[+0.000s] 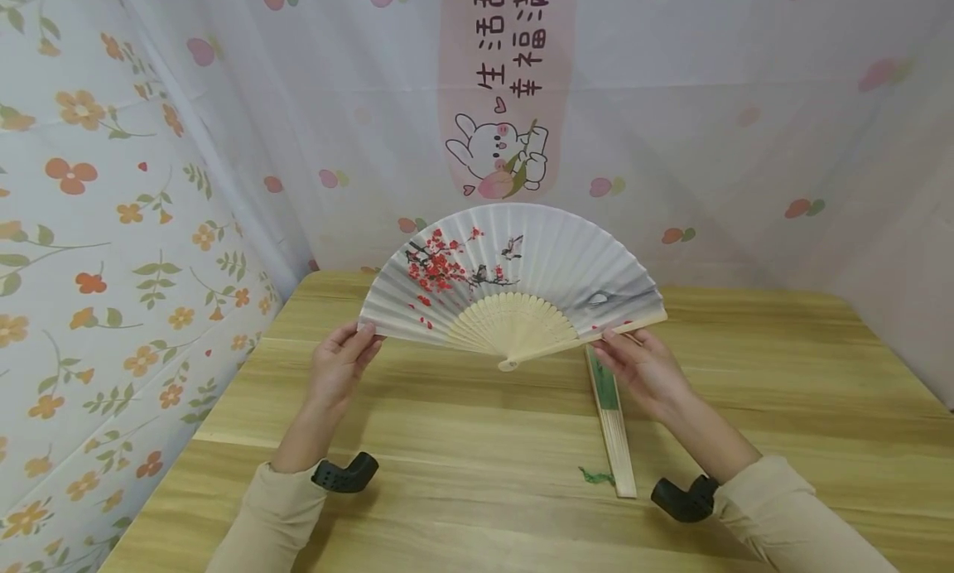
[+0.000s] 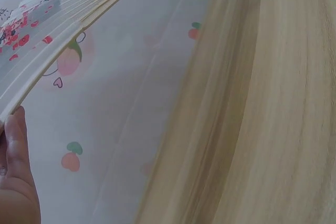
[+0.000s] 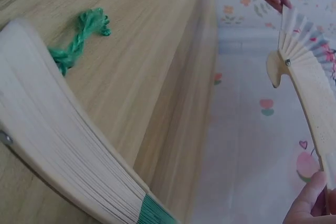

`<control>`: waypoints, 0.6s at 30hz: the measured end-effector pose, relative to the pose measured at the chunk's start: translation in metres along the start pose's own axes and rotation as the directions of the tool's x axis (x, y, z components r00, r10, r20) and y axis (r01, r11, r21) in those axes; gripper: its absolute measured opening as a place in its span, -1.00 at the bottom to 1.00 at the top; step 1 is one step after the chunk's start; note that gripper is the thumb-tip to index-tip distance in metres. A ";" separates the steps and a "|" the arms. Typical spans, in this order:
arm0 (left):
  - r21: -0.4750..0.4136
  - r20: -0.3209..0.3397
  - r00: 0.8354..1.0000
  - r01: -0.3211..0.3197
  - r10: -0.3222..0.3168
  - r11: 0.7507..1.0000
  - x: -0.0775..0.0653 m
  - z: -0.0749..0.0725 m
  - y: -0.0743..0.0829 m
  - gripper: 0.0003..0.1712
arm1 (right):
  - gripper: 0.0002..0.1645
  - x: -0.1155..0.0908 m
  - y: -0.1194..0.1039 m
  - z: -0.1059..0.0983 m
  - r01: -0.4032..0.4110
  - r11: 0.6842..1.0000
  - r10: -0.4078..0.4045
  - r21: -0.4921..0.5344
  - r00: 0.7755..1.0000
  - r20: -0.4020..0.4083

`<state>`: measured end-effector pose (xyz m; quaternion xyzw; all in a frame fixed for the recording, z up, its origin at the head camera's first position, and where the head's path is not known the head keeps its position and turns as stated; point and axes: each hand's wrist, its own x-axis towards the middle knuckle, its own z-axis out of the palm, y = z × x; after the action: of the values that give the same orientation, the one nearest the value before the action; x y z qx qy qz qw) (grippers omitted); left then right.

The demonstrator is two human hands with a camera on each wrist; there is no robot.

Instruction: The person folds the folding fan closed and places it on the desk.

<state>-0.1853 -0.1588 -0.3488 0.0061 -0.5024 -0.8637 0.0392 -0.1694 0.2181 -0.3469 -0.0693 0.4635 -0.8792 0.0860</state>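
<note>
A folding fan [image 1: 544, 250] is spread wide above the table, its pale cloth painted with red blossoms and small birds and its light wooden ribs meeting at a pivot low in the middle. My left hand [image 1: 343, 360] pinches the fan's left end between thumb and fingers. At the opposite end, my right hand [image 1: 643, 366] grips the outer wooden guard. Below the right hand lies a second folding fan [image 1: 613, 428], folded up, with green cloth and bare wooden ribs. A green cord [image 3: 79, 40] sticks out beside its pivot end in the right wrist view.
The wooden table [image 1: 447, 474] reaches back to a white curtain [image 1: 358, 126] with a rabbit print and fruit shapes. On the left hangs a flowered curtain [image 1: 97, 267]. Black wrist devices [image 1: 346, 474] sit at both sleeve cuffs.
</note>
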 end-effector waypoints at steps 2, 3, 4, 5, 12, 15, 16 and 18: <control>-0.009 -0.001 1.000 0.007 -0.007 1.000 0.001 0.002 -0.001 -0.79 | -0.83 -0.002 -0.001 -0.001 0.000 1.000 0.000 0.015 1.000 -0.001; -0.017 -0.001 1.000 0.013 -0.013 1.000 0.001 0.003 -0.001 -0.79 | -0.84 -0.002 -0.001 -0.002 -0.001 1.000 0.001 0.019 1.000 -0.004; -0.028 -0.003 1.000 0.017 -0.017 0.999 0.001 0.004 -0.002 -0.78 | -0.84 -0.003 -0.002 -0.003 -0.003 1.000 0.004 0.024 1.000 -0.005; -0.041 -0.003 1.000 0.022 -0.022 0.999 0.001 0.004 -0.002 -0.77 | -0.85 -0.004 -0.002 -0.003 -0.005 1.000 0.005 0.027 1.000 -0.006; -0.100 0.001 0.999 0.050 -0.050 0.994 0.001 0.009 -0.005 -0.78 | -0.82 -0.006 -0.003 -0.004 -0.001 0.999 0.001 0.052 1.000 -0.010; -0.117 -0.006 0.999 0.047 -0.048 0.992 0.001 0.011 -0.005 -0.77 | -0.82 -0.006 -0.003 -0.004 0.002 0.998 -0.001 0.066 1.000 -0.016; -0.127 -0.004 0.999 0.044 -0.045 0.991 0.001 0.011 -0.005 -0.77 | -0.82 -0.006 -0.003 -0.003 0.004 0.998 -0.003 0.067 1.000 -0.017; -0.140 -0.002 0.999 0.035 -0.035 0.990 0.001 0.013 -0.005 -0.76 | -0.83 -0.006 -0.003 -0.003 0.007 0.997 -0.006 0.073 1.000 -0.017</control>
<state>-0.1869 -0.1454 -0.3471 0.0140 -0.4404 -0.8973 0.0254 -0.1642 0.2233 -0.3460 -0.0601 0.4318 -0.8963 0.0818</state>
